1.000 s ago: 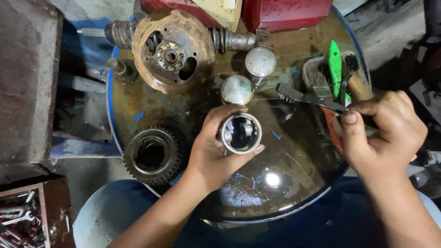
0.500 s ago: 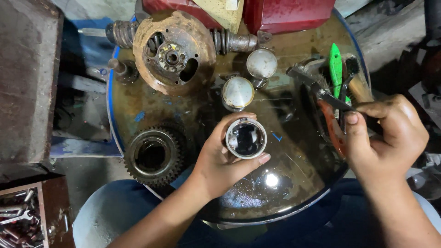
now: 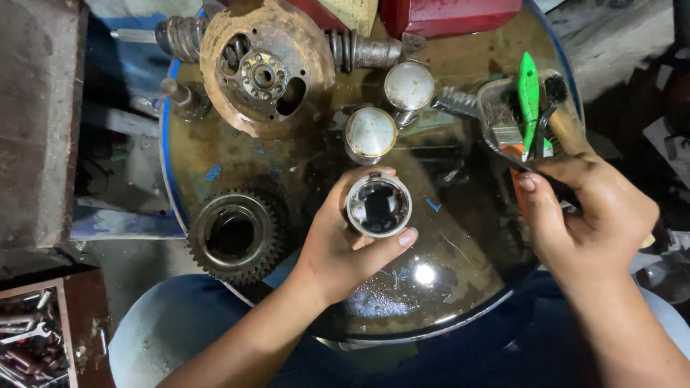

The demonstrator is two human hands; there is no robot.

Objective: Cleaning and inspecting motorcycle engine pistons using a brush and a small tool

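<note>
My left hand grips a metal piston, its hollow open end facing up at me, over the oily top of a blue drum. My right hand is closed on the handles of a pair of pliers whose serrated jaws point left toward the drum's far side. Two more pistons stand crown-up just beyond the one I hold.
A toothed gear ring lies at the drum's left edge. A rusty round plate with a hub and a coil spring sit at the back. A green-handled brush and other tools lie at right. A box of bolts is lower left.
My right hand has drawn the pliers up and to the right, away from the piston. My left hand has tipped the piston slightly and kept hold of it.
</note>
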